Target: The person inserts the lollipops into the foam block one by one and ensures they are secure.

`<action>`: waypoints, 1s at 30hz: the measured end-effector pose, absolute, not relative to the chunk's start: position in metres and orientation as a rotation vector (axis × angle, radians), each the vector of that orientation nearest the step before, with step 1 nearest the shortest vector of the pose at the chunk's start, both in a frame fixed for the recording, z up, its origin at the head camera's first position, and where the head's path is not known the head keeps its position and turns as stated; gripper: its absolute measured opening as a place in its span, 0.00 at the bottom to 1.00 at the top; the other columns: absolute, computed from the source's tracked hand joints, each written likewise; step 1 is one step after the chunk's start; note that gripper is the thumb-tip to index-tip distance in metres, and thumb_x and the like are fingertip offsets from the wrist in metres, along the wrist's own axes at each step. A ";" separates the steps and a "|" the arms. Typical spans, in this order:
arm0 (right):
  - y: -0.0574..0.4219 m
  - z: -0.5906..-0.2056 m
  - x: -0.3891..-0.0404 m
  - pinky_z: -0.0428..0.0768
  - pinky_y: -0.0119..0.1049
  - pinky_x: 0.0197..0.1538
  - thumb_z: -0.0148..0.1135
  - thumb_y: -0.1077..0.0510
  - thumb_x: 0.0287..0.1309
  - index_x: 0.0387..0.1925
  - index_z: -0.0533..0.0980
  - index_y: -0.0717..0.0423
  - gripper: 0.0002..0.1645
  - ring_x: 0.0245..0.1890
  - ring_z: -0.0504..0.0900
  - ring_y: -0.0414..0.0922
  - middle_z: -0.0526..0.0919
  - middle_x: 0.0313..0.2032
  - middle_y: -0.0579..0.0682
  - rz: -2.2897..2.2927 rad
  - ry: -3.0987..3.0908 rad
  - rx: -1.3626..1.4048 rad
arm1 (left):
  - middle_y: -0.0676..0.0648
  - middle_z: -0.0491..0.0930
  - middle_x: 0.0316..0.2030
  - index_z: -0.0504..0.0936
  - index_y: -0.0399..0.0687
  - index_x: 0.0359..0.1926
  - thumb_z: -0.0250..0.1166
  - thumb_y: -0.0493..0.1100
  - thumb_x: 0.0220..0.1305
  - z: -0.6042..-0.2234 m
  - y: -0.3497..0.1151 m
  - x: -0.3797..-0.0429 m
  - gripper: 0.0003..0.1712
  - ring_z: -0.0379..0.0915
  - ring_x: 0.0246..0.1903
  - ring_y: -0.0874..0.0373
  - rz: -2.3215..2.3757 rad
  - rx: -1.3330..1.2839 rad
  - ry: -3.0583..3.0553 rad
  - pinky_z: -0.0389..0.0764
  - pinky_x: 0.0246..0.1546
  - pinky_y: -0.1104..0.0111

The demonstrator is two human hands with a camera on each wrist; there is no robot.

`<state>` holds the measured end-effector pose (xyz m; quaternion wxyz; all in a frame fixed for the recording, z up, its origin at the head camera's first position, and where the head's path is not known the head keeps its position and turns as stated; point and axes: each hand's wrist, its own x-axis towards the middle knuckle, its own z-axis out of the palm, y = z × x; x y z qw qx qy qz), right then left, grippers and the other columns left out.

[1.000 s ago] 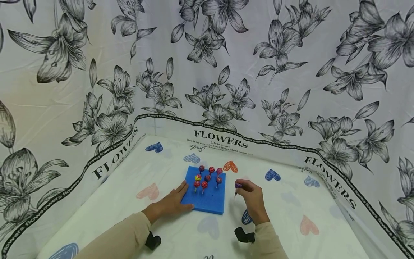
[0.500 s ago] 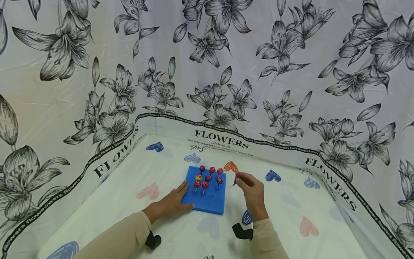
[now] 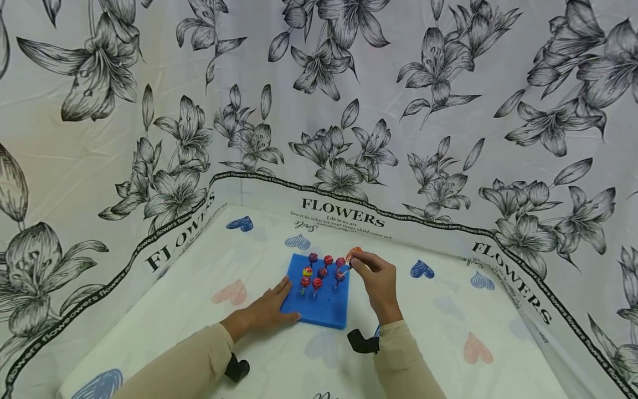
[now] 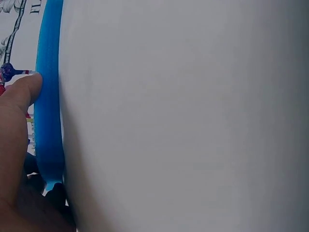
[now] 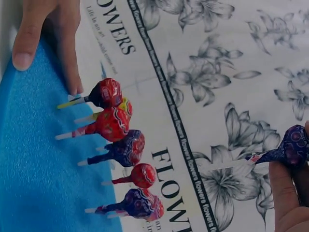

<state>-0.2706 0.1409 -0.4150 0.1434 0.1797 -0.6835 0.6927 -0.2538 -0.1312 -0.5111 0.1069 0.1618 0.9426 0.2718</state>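
A purple-wrapped lollipop point(image 5: 293, 146) is pinched between the thumb and fingers of my right hand point(image 3: 381, 284). Its bare white stick points toward the blue foam block point(image 3: 324, 311), and the hand hovers by the block's far right corner. Several wrapped lollipops stand upright in the block, among them a yellow one point(image 3: 307, 272), a red one point(image 3: 317, 283) and a dark purple one point(image 3: 339, 276). My left hand point(image 3: 264, 311) rests along the block's left side with extended fingers, its thumb at the near edge. In the left wrist view the thumb point(image 4: 30, 89) presses against the block's side.
A white cloth printed with hearts point(image 3: 477, 348) covers the table. White curtains with black lily drawings point(image 3: 344, 144) hang around it. Black wrist-camera mounts point(image 3: 363, 341) show beside both sleeves.
My right hand has moved left and slightly farther away, bringing the lollipop to the block's right edge and turning its stick toward the block. My left hand has stayed in place.
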 end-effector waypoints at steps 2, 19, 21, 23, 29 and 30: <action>0.137 -0.416 -0.273 0.78 0.41 0.51 0.68 0.58 0.59 0.45 0.81 0.69 0.18 0.50 0.79 0.52 0.81 0.46 0.65 2.011 -1.956 0.538 | 0.45 0.38 0.75 0.45 0.44 0.76 0.60 0.71 0.57 -0.512 -0.132 -0.254 0.59 0.40 0.72 0.44 0.809 0.480 2.769 0.48 0.67 0.48; 0.117 -0.464 -0.282 0.81 0.37 0.45 0.68 0.58 0.59 0.42 0.85 0.58 0.11 0.46 0.82 0.48 0.83 0.44 0.60 1.925 -2.169 0.447 | 0.44 0.40 0.75 0.47 0.41 0.75 0.60 0.70 0.58 -0.512 -0.130 -0.253 0.58 0.41 0.72 0.44 0.801 0.492 2.787 0.48 0.67 0.48; 0.115 -0.470 -0.282 0.81 0.37 0.44 0.68 0.58 0.59 0.42 0.84 0.61 0.12 0.45 0.82 0.48 0.83 0.44 0.63 1.909 -2.191 0.455 | 0.44 0.40 0.75 0.47 0.41 0.75 0.60 0.70 0.58 -0.511 -0.130 -0.253 0.58 0.41 0.72 0.44 0.800 0.490 2.787 0.48 0.67 0.48; 0.114 -0.475 -0.283 0.81 0.37 0.43 0.67 0.58 0.60 0.43 0.83 0.64 0.14 0.44 0.82 0.49 0.82 0.44 0.64 1.886 -2.214 0.464 | 0.44 0.40 0.75 0.48 0.41 0.75 0.61 0.69 0.58 -0.511 -0.130 -0.253 0.58 0.41 0.72 0.44 0.799 0.487 2.790 0.48 0.67 0.48; 0.114 -0.481 -0.284 0.81 0.34 0.43 0.66 0.61 0.60 0.45 0.81 0.69 0.15 0.45 0.81 0.49 0.82 0.45 0.64 1.894 -2.257 0.458 | 0.44 0.40 0.75 0.48 0.42 0.75 0.61 0.70 0.58 -0.509 -0.129 -0.255 0.58 0.41 0.72 0.44 0.782 0.471 2.794 0.48 0.67 0.48; 0.114 -0.480 -0.283 0.81 0.34 0.43 0.66 0.62 0.60 0.45 0.81 0.69 0.15 0.45 0.81 0.50 0.82 0.45 0.64 1.900 -2.263 0.459 | 0.44 0.40 0.75 0.47 0.42 0.75 0.61 0.70 0.58 -0.509 -0.129 -0.255 0.58 0.41 0.72 0.44 0.780 0.468 2.794 0.48 0.67 0.48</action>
